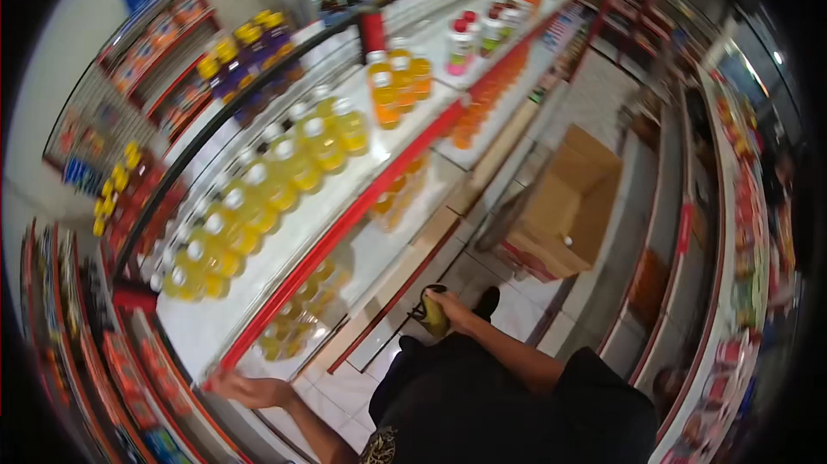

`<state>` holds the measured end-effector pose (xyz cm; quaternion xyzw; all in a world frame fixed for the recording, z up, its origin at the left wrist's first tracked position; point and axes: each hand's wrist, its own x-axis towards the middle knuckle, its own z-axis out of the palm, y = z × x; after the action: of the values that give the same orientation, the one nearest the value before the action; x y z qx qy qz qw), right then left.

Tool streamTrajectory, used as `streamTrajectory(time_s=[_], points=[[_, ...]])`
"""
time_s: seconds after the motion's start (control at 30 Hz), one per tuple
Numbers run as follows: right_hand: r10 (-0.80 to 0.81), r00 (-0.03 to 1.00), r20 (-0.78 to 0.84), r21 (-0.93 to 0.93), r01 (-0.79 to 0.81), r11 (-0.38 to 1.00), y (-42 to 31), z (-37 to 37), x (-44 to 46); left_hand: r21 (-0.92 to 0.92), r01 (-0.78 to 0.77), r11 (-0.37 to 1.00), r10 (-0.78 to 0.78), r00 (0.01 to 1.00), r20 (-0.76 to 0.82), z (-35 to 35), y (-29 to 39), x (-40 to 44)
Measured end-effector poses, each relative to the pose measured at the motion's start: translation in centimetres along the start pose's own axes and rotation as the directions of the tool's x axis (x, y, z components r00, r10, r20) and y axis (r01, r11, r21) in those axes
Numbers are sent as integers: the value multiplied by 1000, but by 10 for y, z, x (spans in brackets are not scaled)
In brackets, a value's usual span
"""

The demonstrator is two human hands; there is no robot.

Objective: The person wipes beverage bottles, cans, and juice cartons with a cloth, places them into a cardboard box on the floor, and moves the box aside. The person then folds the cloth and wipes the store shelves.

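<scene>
My right hand (454,307) is closed around a yellow-green bottle (434,319) with dark parts, held low in front of my body. Blur hides its finer details. My left hand (251,389) is at the near corner of the white shelf (185,326), its fingers loosely curled by the red front edge (284,296). I see nothing held in it. Rows of yellow drink bottles (258,188) with pale caps stand upright along that top shelf. Farther along are orange drink bottles (401,85) and pink ones (458,46).
An open cardboard box (564,205) stands to the right in the aisle. Wrapped packs of bottles (297,313) sit on the lower shelf. Stocked shelving (732,292) runs along the right, and red racks (129,352) stand at the left. Tiled floor (508,300) shows around my feet.
</scene>
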<state>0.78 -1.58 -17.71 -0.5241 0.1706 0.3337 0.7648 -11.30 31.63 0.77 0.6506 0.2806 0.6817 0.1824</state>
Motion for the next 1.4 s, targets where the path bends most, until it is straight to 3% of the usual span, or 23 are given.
streamTrajectory(time_s=[0.03, 0.07, 0.1, 0.13, 0.2, 0.23, 0.3, 0.47, 0.57, 0.6, 0.7, 0.73, 0.83, 1.0, 1.1, 1.2, 1.37, 1.4], points=[[26, 998, 52, -5, -26, 1000, -8, 0, -2, -224, 63, 972, -10, 974, 228, 2, 5, -37], [52, 993, 107, -15, -51, 999, -18, 0, -5, -407, 287, 867, -97, 899, 427, 18, 24, -74], [39, 996, 83, 17, -40, 999, -28, 1, -10, -206, 201, 958, -1, 718, 696, 21, 44, -104], [3, 990, 141, -12, -1, 1000, -40, 4, -16, -58, 423, 904, -129, 400, 907, 26, 74, -126], [-42, 984, 172, -10, 44, 999, -59, 4, -28, -212, 169, 963, 184, 167, 969, 47, 124, -162], [-164, 973, 164, -1, 167, 986, -70, 3, -33, -230, 167, 959, 209, 137, 968, 52, 137, -182], [-396, 907, 144, 2, 400, 917, -88, -8, -37, -142, 378, 915, 135, 46, 990, 65, 152, -221], [-417, 909, 13, -18, 417, 909, -130, -79, -40, -161, 401, 902, 209, -78, 975, 113, 194, -257], [-432, 900, -57, -141, 421, 896, -162, -118, -66, -468, 187, 864, 478, -13, 878, 147, 234, -271], [-434, 897, -81, -124, 423, 897, -162, -131, -65, -479, 189, 857, 494, -37, 869, 155, 250, -278], [-540, 762, -357, -246, 480, 842, -174, -167, -65, -390, 469, 792, 539, -238, 808, 174, 294, -305], [-537, 759, -368, -244, 479, 843, -180, -177, -70, -390, 473, 790, 544, -247, 802, 176, 306, -317], [-530, 727, -436, 29, 600, 800, -199, -202, -88, -201, 549, 811, 452, -370, 812, 172, 337, -352], [-476, 811, -340, 189, 555, 810, -224, -245, -107, -137, 595, 792, 465, -442, 767, 185, 378, -381], [-562, 824, -72, 92, 566, 819, -225, -287, -119, 137, 697, 704, 446, -585, 678, 203, 385, -379], [-496, 861, 116, 23, 497, 868, -213, -325, -123, 287, 737, 612, 453, -624, 637, 230, 393, -393], [-407, 913, 40, -53, 409, 911, -210, -335, -133, 416, 722, 553, 361, -657, 662, 247, 414, -423], [-409, 907, -103, 52, 415, 908, -206, -337, -129, 515, 674, 529, 273, -710, 649, 248, 419, -425]])
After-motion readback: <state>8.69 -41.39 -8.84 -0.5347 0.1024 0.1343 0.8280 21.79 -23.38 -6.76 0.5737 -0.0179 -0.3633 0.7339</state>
